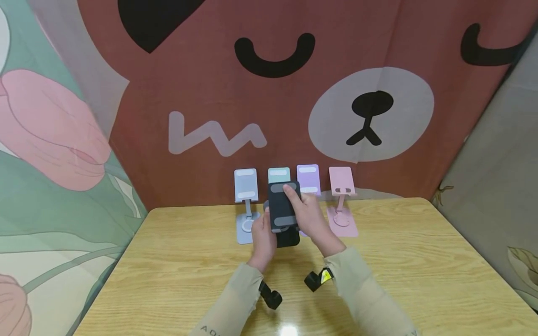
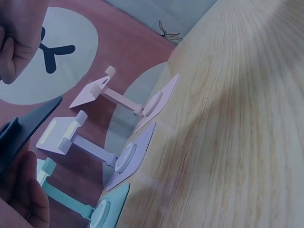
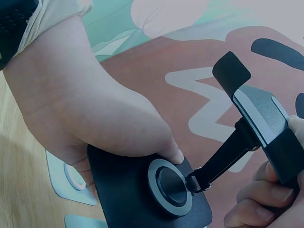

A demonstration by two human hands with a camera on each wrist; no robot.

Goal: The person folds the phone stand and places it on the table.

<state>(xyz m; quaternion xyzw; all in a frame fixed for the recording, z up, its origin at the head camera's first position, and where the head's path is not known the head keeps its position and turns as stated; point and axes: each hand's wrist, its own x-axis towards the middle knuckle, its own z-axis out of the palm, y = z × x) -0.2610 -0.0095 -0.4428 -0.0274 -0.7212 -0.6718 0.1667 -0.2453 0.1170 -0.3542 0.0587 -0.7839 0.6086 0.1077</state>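
Note:
A black folding phone stand (image 1: 279,200) is held up above the table by both hands. My left hand (image 1: 264,238) grips its flat base (image 3: 128,190), thumb on the top face near the round swivel disc (image 3: 172,187). My right hand (image 1: 312,213) holds the phone plate, its thumb lying across the front in the head view. In the right wrist view, the arm (image 3: 223,154) stands tilted up from the base, and the curled right fingers (image 3: 259,199) are at the plate's lower hook. Part of the base is hidden by the left hand.
Behind the hands stand a light blue phone stand (image 1: 245,186), a teal one (image 1: 279,174), a purple one (image 1: 308,175) and a pink one (image 1: 341,182), in a row along the back of the wooden table (image 1: 189,261). A bear-print cloth (image 1: 201,88) hangs behind them.

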